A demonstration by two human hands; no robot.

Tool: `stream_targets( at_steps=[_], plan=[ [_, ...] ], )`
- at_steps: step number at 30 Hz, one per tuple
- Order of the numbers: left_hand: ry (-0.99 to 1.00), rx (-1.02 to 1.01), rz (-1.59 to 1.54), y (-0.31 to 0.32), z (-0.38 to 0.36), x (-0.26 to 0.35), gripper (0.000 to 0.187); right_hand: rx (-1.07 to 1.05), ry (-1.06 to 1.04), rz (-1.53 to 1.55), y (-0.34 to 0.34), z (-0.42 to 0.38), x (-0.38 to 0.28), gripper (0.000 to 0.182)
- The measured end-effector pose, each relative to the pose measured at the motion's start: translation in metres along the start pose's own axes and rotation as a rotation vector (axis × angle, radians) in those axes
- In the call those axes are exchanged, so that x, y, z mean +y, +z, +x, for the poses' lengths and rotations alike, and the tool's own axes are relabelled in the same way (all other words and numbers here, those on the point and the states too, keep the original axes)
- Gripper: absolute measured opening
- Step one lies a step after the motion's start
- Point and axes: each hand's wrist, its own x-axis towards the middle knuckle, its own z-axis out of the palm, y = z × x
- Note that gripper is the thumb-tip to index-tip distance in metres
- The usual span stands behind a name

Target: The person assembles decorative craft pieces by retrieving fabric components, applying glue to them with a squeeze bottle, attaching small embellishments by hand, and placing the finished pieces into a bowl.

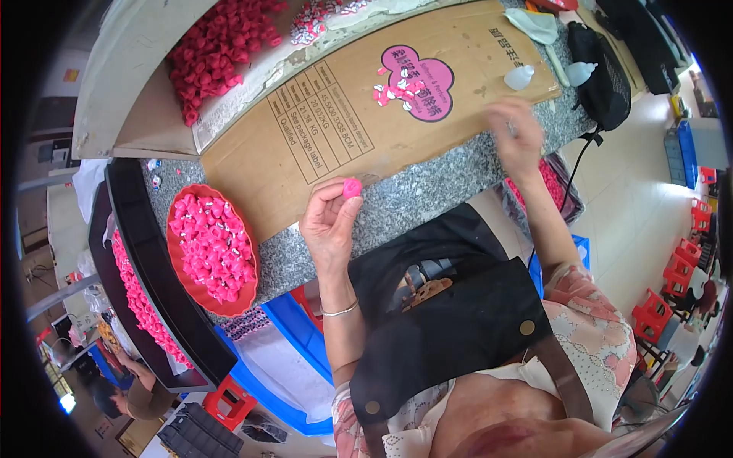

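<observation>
My left hand [330,221] pinches a small pink plastic piece [352,188] between thumb and fingers, just over the near edge of a flattened cardboard sheet [252,187]. My right hand [519,136] is raised over the right part of the cardboard; its fingers are smeared by motion, so I cannot make out what they hold, if anything. A small translucent white bottle [519,77] stands beyond it. Several small pink and white pieces [397,93] lie on the cardboard's printed pink cloud. Left of my left hand, a red scalloped bowl [175,256] holds many pink pieces.
A heap of darker pink pieces [221,53] fills the bin at the back left. A black tray [164,278] of pink pieces sits beyond the bowl. At right are a second white bottle [582,72] and a black bag [605,84]. Below stands a blue crate [294,359].
</observation>
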Motion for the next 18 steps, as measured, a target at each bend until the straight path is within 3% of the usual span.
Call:
stream_targets(
  at_steps=[2, 8, 11, 14, 18],
  plan=[
    [-0.012, -0.013, -0.003, 0.002, 0.002, 0.003, 0.020, -0.247, -0.326, -0.035, 0.023, 0.020, -0.012, 0.018],
    [0.047, 0.007, -0.013, -0.004, -0.005, 0.010, 0.019, -0.566, -0.677, -0.139, 0.067, 0.075, 0.004, 0.016],
    [-0.004, 0.022, -0.027, -0.005, -0.009, 0.011, 0.019, -0.650, -0.581, -0.101, 0.074, 0.081, -0.008, 0.012],
    [-0.028, 0.001, -0.062, -0.002, -0.008, 0.010, 0.018, -0.595, -0.646, -0.124, 0.083, 0.080, -0.006, 0.011],
    [-0.013, -0.014, -0.079, 0.000, -0.007, 0.008, 0.018, -0.563, -0.572, -0.172, 0.074, 0.066, -0.029, 0.011]
  ],
)
